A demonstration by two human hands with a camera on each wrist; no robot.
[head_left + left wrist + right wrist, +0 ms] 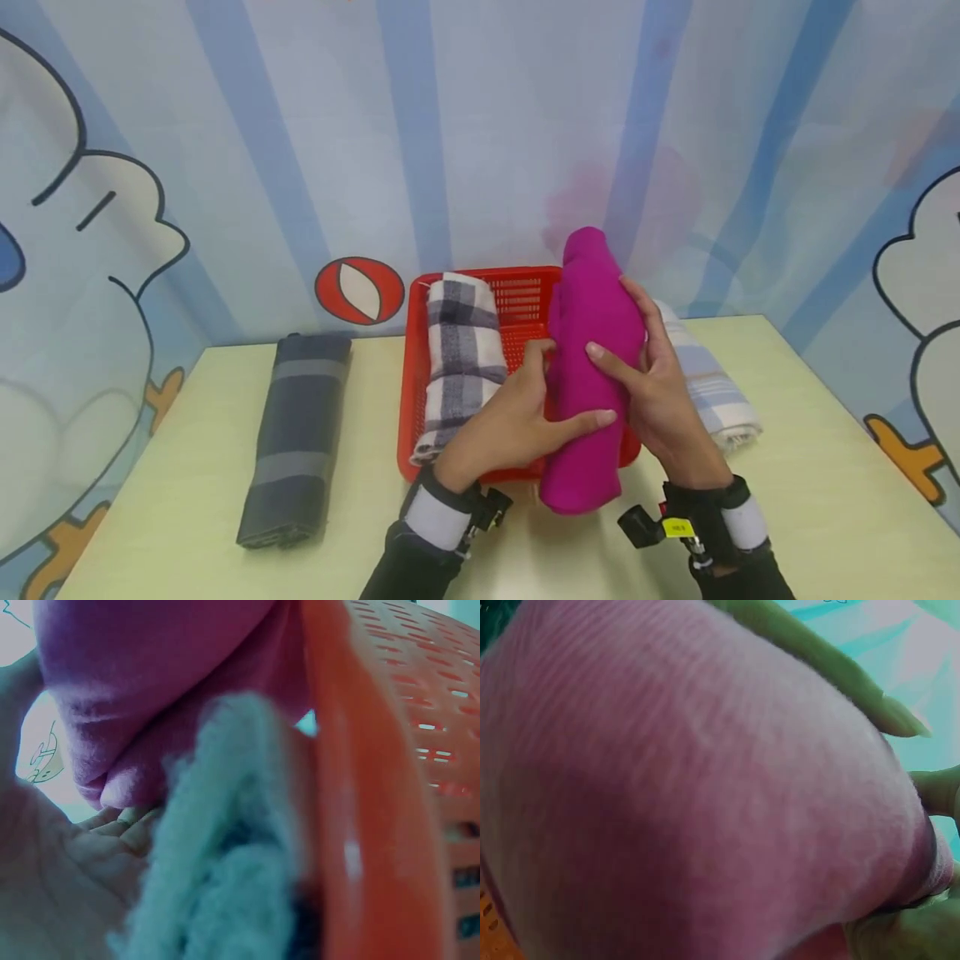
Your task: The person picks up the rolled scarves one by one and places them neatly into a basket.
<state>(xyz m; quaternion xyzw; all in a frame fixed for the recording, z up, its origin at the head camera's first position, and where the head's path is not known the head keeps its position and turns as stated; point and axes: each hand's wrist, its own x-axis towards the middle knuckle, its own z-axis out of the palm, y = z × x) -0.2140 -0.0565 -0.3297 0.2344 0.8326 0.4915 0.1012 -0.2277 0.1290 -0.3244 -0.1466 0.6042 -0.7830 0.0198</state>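
A rolled magenta cloth (592, 317) is held between both hands over the right side of a red plastic basket (415, 392). The left hand (513, 425) grips its left side, thumb lying across the front. From the right, the right hand (663, 400) holds it with the thumb on top and fingers along the far side. Inside the basket, on the left, lies a rolled black-and-white checked cloth (461, 354). The left wrist view has the magenta cloth (172, 682) beside the basket rim (367, 810); in the right wrist view the same cloth (697, 772) fills most of the picture.
A dark grey striped folded cloth (296, 442) lies on the pale table (150, 500) left of the basket. To the right is a white and light-blue striped cloth (708, 383), partly behind the right hand. A printed curtain (510, 150) hangs behind the table.
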